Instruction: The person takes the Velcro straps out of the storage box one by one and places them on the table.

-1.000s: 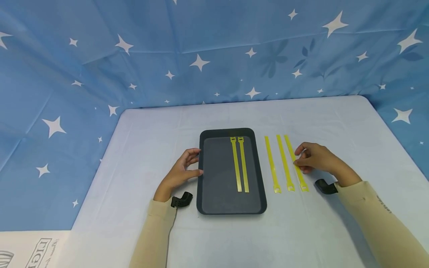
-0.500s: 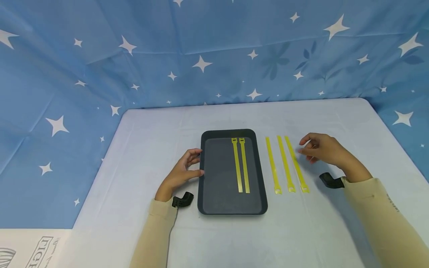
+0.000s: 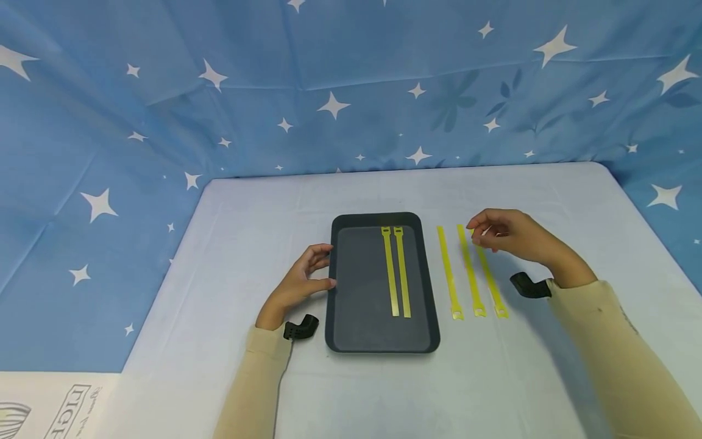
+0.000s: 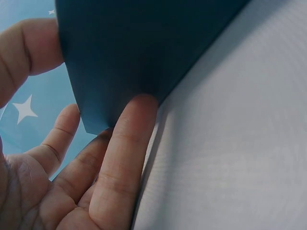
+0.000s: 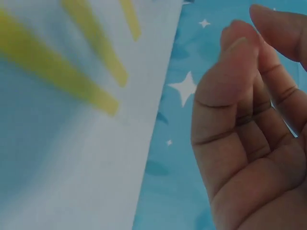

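My left hand holds the left rim of a dark grey rectangular tray. Its thumb reaches over the edge; in the left wrist view, a finger presses the tray's outer wall. Two yellow slotted cable straps lie side by side inside, heads toward the back. Right of the tray, three similar straps lie on the table, heads toward me: a left one, a middle one and a right one. My right hand hovers over the right strap's far end, fingers bent and holding nothing.
A white cloth covers the table. Behind it hangs a blue curtain with white stars. Black wrist-worn devices sit near both cuffs. Printed cream material shows at the lower left.
My right hand lifted off the right strap, drew back to the right, then came back left over its far end. The left hand stayed at the tray, and the straps lie as before.
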`<state>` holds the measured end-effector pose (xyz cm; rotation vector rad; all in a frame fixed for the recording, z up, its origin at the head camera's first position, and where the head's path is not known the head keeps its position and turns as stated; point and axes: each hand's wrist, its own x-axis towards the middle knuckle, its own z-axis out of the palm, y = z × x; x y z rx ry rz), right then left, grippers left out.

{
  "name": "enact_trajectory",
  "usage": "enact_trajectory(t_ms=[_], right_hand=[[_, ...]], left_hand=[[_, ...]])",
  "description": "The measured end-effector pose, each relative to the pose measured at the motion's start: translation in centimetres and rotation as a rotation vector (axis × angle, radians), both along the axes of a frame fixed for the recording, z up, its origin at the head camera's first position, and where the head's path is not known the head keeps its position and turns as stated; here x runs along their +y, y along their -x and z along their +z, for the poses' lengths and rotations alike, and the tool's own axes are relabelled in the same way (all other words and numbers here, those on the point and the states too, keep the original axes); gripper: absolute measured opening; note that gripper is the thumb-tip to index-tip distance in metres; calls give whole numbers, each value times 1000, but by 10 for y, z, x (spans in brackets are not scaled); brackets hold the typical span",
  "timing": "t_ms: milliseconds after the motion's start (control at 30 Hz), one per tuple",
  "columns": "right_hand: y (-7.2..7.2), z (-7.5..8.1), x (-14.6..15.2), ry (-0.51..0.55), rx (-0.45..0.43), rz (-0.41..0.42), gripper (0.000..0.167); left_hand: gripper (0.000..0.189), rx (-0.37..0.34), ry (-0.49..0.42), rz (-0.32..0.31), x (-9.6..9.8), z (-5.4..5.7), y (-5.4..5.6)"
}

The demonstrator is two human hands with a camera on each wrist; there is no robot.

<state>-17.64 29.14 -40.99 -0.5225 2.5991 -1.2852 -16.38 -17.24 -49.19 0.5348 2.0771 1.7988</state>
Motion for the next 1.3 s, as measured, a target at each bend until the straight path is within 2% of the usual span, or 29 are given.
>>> enact_trajectory(t_ms=[267,433,800,1300], right_hand=[[11,9,-14,-7,45,91,21],[17,13,-23,-26,30,119,22],[29,23,-47,16,3,205,23],[43,25,-81,25,-32,324,24]], left_hand=[[74,-2,-2,-2,0,1,0],[73,0,-3,-3,0,0,-1],[72,8,1,1,-2,-1,-1],[72,12,-5,-7,-1,2,1]])
